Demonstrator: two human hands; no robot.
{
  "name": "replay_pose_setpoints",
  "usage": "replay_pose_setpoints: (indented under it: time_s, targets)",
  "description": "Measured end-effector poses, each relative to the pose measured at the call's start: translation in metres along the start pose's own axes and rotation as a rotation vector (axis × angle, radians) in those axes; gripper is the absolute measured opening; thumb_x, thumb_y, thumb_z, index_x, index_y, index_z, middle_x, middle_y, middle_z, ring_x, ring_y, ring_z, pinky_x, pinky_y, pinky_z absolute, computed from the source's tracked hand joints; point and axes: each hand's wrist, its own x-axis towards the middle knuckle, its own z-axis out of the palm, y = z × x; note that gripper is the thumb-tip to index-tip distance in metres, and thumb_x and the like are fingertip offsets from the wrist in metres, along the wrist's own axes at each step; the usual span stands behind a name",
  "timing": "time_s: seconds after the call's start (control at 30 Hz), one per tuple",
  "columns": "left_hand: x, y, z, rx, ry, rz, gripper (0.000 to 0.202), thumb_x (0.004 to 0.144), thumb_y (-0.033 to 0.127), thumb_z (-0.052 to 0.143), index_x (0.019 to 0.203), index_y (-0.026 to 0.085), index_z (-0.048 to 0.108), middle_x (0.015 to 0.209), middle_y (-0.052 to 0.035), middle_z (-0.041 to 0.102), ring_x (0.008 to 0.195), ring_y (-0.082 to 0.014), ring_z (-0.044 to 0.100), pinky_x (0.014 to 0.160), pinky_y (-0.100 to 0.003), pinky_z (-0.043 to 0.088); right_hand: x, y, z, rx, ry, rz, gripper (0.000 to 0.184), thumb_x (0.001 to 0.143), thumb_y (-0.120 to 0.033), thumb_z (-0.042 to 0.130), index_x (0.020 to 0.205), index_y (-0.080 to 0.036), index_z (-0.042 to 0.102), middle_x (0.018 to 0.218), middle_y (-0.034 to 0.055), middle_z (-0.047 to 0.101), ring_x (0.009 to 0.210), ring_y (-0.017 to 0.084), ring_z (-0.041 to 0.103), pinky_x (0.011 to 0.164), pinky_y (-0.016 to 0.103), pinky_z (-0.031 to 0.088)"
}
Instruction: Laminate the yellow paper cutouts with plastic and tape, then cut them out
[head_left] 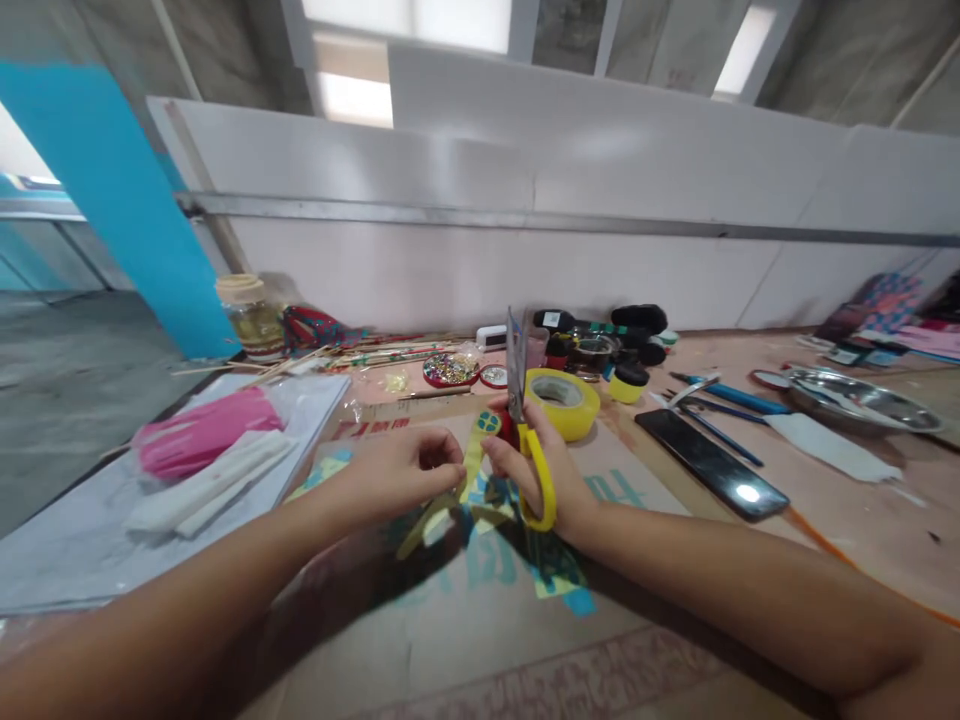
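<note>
My right hand (pixel 559 470) is closed around a pair of yellow-handled scissors (pixel 538 480), whose metal blades point upward. Between my two hands is a thin yellow cutout (pixel 474 460) with a blue patterned round end and a curved tail hanging below. The thumb and fingertips of my left hand (pixel 420 465) pinch its edge, while my right thumb lies close to its round end. Something red shows behind the right fingers, mostly hidden. Under my hands lies a cardboard sheet (pixel 480 640) with yellow and blue scraps (pixel 559 588) on it.
A roll of yellow tape (pixel 577 405) stands just beyond my right hand. Rightward lie a black phone (pixel 712 465), pens and a metal dish (pixel 870 395). On the left, a pink packet (pixel 210 432) rests on white sheets. Beads, sticks and jars line the white partition (pixel 375 270).
</note>
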Motion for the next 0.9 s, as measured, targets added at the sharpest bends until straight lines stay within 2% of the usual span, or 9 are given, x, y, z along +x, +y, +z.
replay_pose_setpoints:
  time_s: [0.1, 0.17, 0.33, 0.43, 0.5, 0.6, 0.67, 0.83, 0.9]
  targets:
    - [-0.002, 0.001, -0.005, 0.134, 0.009, 0.028, 0.020, 0.082, 0.040, 0.057, 0.077, 0.021, 0.064, 0.073, -0.0002, 0.066, 0.070, -0.0193, 0.062, 0.066, -0.031, 0.046, 0.001, -0.001, -0.001, -0.051, -0.008, -0.018, 0.035, 0.085, -0.028, 0.067, 0.116, -0.025, 0.049, 0.088, -0.0019, 0.055, 0.064, 0.012, 0.052, 0.057, 0.025, 0.045]
    - [-0.002, 0.000, -0.008, 0.167, 0.066, 0.063, 0.026, 0.086, 0.046, 0.057, 0.083, 0.021, 0.066, 0.078, -0.0014, 0.069, 0.073, -0.0203, 0.064, 0.069, -0.033, 0.048, 0.001, 0.001, -0.001, -0.058, 0.001, -0.039, 0.034, 0.086, -0.027, 0.067, 0.115, -0.025, 0.050, 0.092, -0.0006, 0.057, 0.065, 0.011, 0.053, 0.057, 0.025, 0.044]
    - [-0.002, -0.004, -0.006, 0.123, 0.215, 0.137, 0.047, 0.089, 0.056, 0.061, 0.120, 0.021, 0.061, 0.100, -0.0059, 0.071, 0.092, -0.0236, 0.066, 0.080, -0.037, 0.050, -0.001, 0.004, 0.001, -0.018, 0.025, -0.050, 0.031, 0.086, -0.026, 0.065, 0.114, -0.026, 0.051, 0.098, 0.0011, 0.058, 0.064, 0.011, 0.052, 0.055, 0.024, 0.046]
    - [-0.004, -0.004, -0.003, 0.216, 0.269, 0.163, 0.055, 0.089, 0.054, 0.063, 0.132, 0.022, 0.054, 0.097, -0.0047, 0.069, 0.090, -0.0239, 0.065, 0.081, -0.038, 0.049, -0.002, 0.003, 0.002, -0.008, 0.019, -0.027, 0.032, 0.086, -0.026, 0.065, 0.116, -0.026, 0.051, 0.094, 0.0006, 0.057, 0.061, 0.010, 0.050, 0.055, 0.025, 0.046]
    - [-0.004, -0.004, -0.005, 0.294, 0.317, 0.195, 0.049, 0.089, 0.053, 0.063, 0.126, 0.022, 0.060, 0.091, -0.0036, 0.066, 0.086, -0.0234, 0.063, 0.079, -0.038, 0.048, -0.002, 0.002, 0.002, 0.005, 0.008, -0.012, 0.032, 0.087, -0.027, 0.065, 0.116, -0.025, 0.051, 0.093, 0.0002, 0.057, 0.061, 0.010, 0.050, 0.056, 0.025, 0.045]
    - [-0.003, -0.006, -0.013, 0.397, 0.376, 0.242, 0.034, 0.090, 0.052, 0.060, 0.101, 0.022, 0.072, 0.090, -0.0050, 0.062, 0.090, -0.0244, 0.059, 0.081, -0.038, 0.046, -0.004, 0.000, 0.003, 0.005, 0.010, -0.015, 0.032, 0.086, -0.028, 0.066, 0.114, -0.025, 0.051, 0.096, -0.0001, 0.056, 0.062, 0.010, 0.050, 0.057, 0.026, 0.045]
    - [-0.002, -0.008, -0.019, 0.459, 0.370, 0.270, 0.032, 0.090, 0.052, 0.060, 0.088, 0.023, 0.074, 0.093, -0.0058, 0.061, 0.095, -0.0253, 0.058, 0.085, -0.039, 0.045, -0.005, -0.002, 0.003, -0.029, 0.004, -0.014, 0.032, 0.086, -0.028, 0.067, 0.114, -0.024, 0.052, 0.093, -0.0011, 0.056, 0.062, 0.010, 0.049, 0.058, 0.025, 0.044]
    - [-0.001, -0.009, -0.031, 0.569, 0.334, 0.235, 0.040, 0.089, 0.058, 0.059, 0.078, 0.021, 0.067, 0.084, -0.0057, 0.063, 0.090, -0.0263, 0.059, 0.079, -0.038, 0.043, -0.007, -0.008, 0.003, -0.084, -0.013, 0.022, 0.031, 0.086, -0.026, 0.066, 0.112, -0.024, 0.051, 0.083, -0.0037, 0.052, 0.064, 0.011, 0.051, 0.060, 0.025, 0.046]
    - [-0.001, -0.007, -0.031, 0.535, 0.345, 0.230, 0.041, 0.088, 0.060, 0.060, 0.083, 0.020, 0.067, 0.088, -0.0069, 0.067, 0.090, -0.0268, 0.061, 0.078, -0.038, 0.045, -0.006, -0.009, 0.002, -0.082, -0.031, 0.030, 0.030, 0.087, -0.025, 0.065, 0.113, -0.024, 0.050, 0.081, -0.0044, 0.052, 0.062, 0.011, 0.050, 0.059, 0.025, 0.045]
